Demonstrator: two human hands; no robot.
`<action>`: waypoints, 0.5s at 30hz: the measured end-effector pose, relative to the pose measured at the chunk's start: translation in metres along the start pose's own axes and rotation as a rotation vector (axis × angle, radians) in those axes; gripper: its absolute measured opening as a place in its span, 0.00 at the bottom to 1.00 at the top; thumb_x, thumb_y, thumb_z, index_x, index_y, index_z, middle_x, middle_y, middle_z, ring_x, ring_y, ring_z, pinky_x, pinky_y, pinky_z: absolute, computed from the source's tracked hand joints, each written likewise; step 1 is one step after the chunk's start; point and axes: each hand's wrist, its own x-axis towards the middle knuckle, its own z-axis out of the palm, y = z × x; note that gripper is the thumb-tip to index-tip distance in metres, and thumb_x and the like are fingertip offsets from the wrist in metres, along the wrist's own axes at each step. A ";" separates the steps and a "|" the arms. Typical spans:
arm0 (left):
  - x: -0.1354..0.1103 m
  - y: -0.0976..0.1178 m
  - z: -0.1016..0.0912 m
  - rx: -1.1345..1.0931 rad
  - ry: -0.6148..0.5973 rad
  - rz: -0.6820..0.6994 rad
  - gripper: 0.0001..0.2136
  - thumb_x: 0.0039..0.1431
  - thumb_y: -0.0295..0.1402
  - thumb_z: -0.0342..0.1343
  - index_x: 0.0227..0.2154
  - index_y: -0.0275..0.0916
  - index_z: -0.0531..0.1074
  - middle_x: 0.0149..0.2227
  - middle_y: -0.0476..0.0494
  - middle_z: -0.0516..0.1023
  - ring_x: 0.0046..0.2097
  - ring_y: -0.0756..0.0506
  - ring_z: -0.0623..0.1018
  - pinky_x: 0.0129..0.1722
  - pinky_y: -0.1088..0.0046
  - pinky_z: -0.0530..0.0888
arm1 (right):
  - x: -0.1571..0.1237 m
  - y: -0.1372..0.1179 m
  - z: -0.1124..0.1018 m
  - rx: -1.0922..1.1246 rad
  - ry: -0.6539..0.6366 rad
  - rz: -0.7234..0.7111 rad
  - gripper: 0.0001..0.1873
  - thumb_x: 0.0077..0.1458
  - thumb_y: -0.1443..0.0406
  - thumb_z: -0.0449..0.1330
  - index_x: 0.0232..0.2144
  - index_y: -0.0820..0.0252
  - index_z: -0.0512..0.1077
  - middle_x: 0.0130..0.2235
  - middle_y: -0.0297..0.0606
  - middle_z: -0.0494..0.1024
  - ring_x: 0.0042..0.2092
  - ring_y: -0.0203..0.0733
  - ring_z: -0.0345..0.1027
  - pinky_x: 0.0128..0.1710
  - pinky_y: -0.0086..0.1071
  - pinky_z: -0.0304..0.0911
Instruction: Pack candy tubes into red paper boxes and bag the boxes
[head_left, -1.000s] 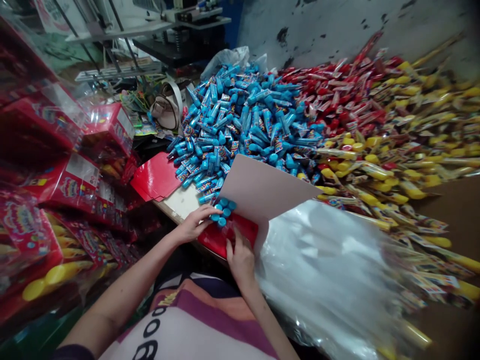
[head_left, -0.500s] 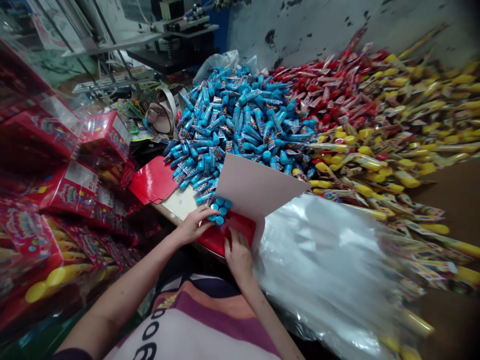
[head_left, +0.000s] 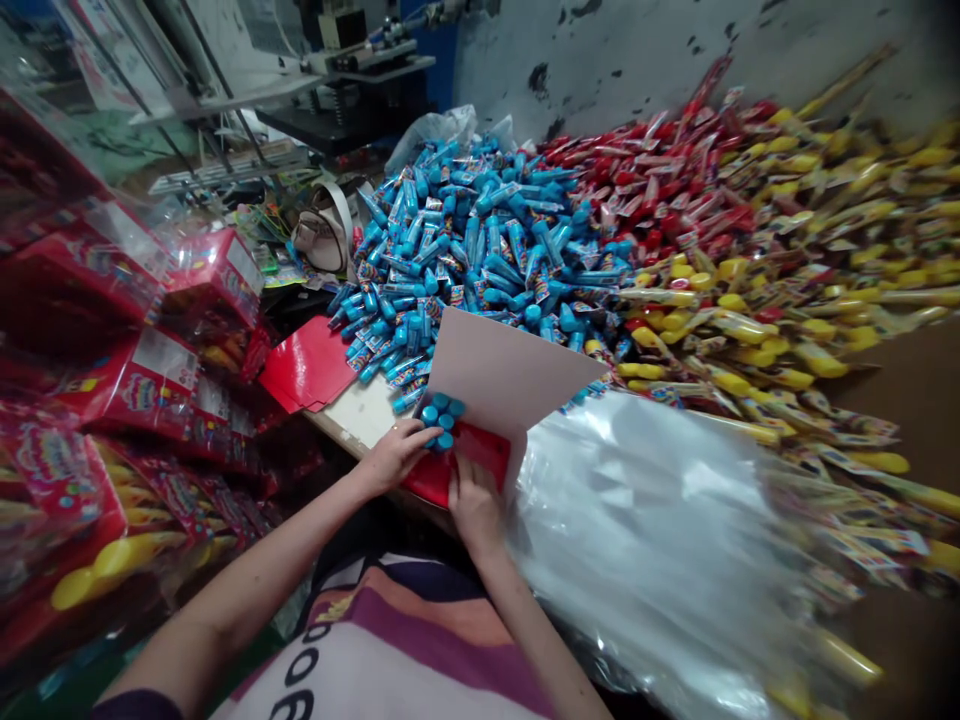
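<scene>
A red carton (head_left: 480, 452) lies at the near table edge with its pale lid flap (head_left: 510, 375) raised. Several blue-capped tubes (head_left: 439, 412) stand bunched in its left end. My left hand (head_left: 390, 456) is closed against the carton's left side, fingers touching the blue caps. My right hand (head_left: 471, 503) rests on the carton's front, fingers curled against the red wall.
A large heap of blue tubes (head_left: 480, 240) lies behind the carton, with red tubes (head_left: 660, 180) and yellow tubes (head_left: 817, 280) to the right. Clear plastic bags (head_left: 675, 520) cover the near right. Flat red cartons (head_left: 307, 365) and wrapped red boxes (head_left: 150, 370) stack at left.
Both hands have stayed on the carton; my left hand's fingers have closed tighter on the blue caps. The camera has shifted slightly.
</scene>
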 end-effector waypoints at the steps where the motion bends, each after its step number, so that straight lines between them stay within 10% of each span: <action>1: 0.001 -0.002 0.004 0.037 0.042 0.003 0.19 0.64 0.30 0.49 0.58 0.44 0.66 0.47 0.38 0.70 0.49 0.42 0.71 0.50 0.62 0.71 | 0.002 0.003 0.004 0.002 0.018 -0.022 0.17 0.62 0.69 0.49 0.50 0.62 0.71 0.37 0.44 0.78 0.38 0.44 0.72 0.40 0.35 0.66; 8: 0.007 -0.004 0.010 0.173 0.142 -0.013 0.22 0.65 0.30 0.46 0.62 0.45 0.60 0.46 0.38 0.70 0.49 0.41 0.70 0.50 0.60 0.70 | 0.015 0.006 0.009 0.071 0.051 -0.092 0.17 0.62 0.68 0.47 0.46 0.62 0.72 0.35 0.45 0.78 0.35 0.47 0.71 0.36 0.40 0.67; 15: -0.008 0.002 0.003 0.106 0.154 -0.159 0.26 0.63 0.35 0.50 0.64 0.48 0.56 0.54 0.38 0.63 0.56 0.39 0.66 0.56 0.57 0.66 | 0.030 0.039 -0.053 0.355 0.287 0.135 0.13 0.63 0.64 0.51 0.44 0.60 0.72 0.38 0.41 0.79 0.37 0.40 0.73 0.39 0.32 0.67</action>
